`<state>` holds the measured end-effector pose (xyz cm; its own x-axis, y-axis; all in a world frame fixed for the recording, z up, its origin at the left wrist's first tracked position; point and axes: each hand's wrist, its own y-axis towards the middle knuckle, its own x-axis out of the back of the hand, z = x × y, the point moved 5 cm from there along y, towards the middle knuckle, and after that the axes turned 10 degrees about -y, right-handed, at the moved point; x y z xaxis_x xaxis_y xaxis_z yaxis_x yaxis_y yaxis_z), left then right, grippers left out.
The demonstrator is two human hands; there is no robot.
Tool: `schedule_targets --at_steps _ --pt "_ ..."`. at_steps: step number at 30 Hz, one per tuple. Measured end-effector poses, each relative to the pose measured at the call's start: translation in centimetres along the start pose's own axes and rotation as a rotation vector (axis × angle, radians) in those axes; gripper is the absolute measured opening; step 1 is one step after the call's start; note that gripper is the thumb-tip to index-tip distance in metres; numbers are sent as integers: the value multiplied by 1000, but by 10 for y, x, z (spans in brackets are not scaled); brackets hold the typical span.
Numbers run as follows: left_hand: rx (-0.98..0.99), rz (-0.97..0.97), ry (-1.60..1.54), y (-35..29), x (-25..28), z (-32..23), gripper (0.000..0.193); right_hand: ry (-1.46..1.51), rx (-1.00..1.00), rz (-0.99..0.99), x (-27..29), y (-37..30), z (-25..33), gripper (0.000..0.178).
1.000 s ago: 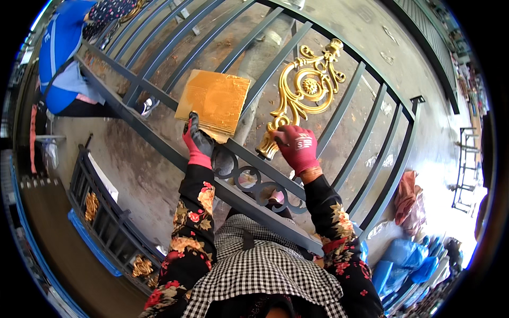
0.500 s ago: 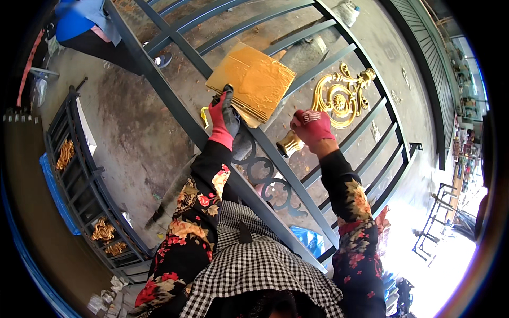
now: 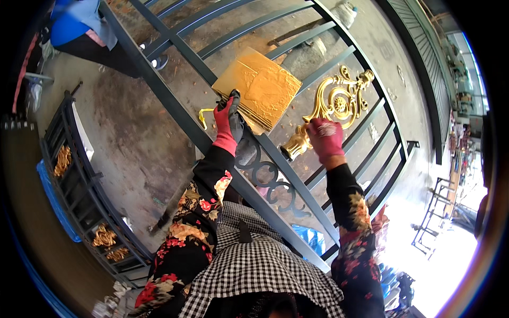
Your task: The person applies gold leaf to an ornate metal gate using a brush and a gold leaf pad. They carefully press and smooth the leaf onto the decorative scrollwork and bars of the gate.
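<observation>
**Left hand (image 3: 229,123) pinched a square stack of brown cardboard (image 3: 262,87) smeared with gold paint**

In the head view, the left hand wore a red glove with black on its palm and fingers. Its thumb pressed on the near edge of the stack, and its other fingers were tucked under. The gold, smeared side faced up. The stack was above the bars of a big dark grey metal gate (image 3: 164,95); I could not tell if it touched them.

The right hand (image 3: 325,139) wore a red glove too. Its fingers looked curled in, but I could not tell if they pinched anything. It was right by the low end of a shiny gold curly metal ornament (image 3: 340,104) with a round flower in its middle. It hid some of that part, and I could not tell if it touched it. The ornament sat between the gate's bars, to the right of the stack.

Dark grey metal curls (image 3: 265,172) filled a gap in the gate below the stack. A smaller dark metal railing (image 3: 87,183) with gold bits stood to the left. Another person in a blue top (image 3: 71,24) was at the top left.
</observation>
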<state>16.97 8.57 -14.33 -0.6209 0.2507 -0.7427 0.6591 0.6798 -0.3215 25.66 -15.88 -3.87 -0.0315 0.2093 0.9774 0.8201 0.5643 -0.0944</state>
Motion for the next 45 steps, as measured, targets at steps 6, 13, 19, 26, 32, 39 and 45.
schedule_targets --at_steps 6,13,19,26,32,39,45 --pt "-45 17 114 -7 -9 -6 21 123 3 -135 -23 -64 6 8" --pt "74 37 70 -8 -8 -1 35 461 -295 -311 -37 -103 7 22" --pt "105 33 117 -8 -10 -6 43 397 -346 -426 -37 -116 6 18" --pt "170 69 258 2 -5 -4 48 470 -498 -427 -58 -123 -10 20" --pt "225 74 287 -26 -26 -11 48 376 -290 -231 -72 -74 -38 17" --pt "37 117 379 -69 -11 -45 41 291 39 -39 -50 -38 -48 12" --pt "-90 149 553 -82 51 -70 44 187 62 -129 -47 -29 -49 16"
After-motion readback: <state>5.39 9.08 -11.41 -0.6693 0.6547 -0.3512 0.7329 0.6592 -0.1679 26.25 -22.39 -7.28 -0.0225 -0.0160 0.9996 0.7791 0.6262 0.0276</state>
